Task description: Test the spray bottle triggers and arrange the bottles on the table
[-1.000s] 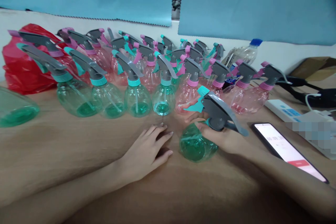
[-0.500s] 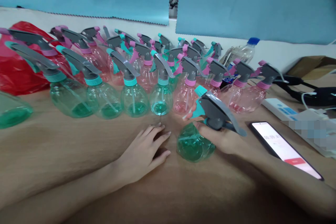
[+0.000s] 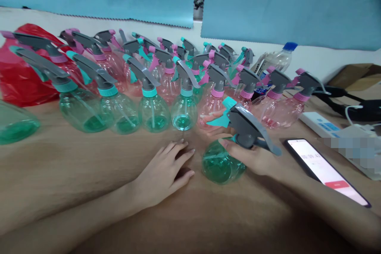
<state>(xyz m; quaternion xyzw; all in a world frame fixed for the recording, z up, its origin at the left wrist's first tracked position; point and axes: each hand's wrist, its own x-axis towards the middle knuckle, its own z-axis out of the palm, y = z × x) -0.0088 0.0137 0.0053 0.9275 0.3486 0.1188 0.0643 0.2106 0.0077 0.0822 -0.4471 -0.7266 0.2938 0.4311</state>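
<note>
My right hand (image 3: 253,158) is wrapped round the neck of a green spray bottle (image 3: 222,166), which leans a little on the table. This bottle has a grey spray head with a turquoise nozzle and trigger, and its forefinger side reaches past the trigger (image 3: 222,119). Palm down on the wood, my left hand (image 3: 166,170) lies with fingers spread, apart from the bottle and holding nothing. Beyond both hands, a front row holds green spray bottles (image 3: 154,115) on the left and pink spray bottles (image 3: 212,107) on the right.
More pink and green spray bottles crowd behind the front row. A red plastic bag (image 3: 26,83) stands far left, near a cut-off green bottle (image 3: 18,125). To the right are a phone (image 3: 324,170) showing a timer, a white power strip (image 3: 327,127) and a blue-capped bottle (image 3: 282,57).
Half a second ago my right fingers were curled closer with the trigger drawn in; now they stretch forward and the trigger sits further out. My left hand stays put. The view shifts slightly.
</note>
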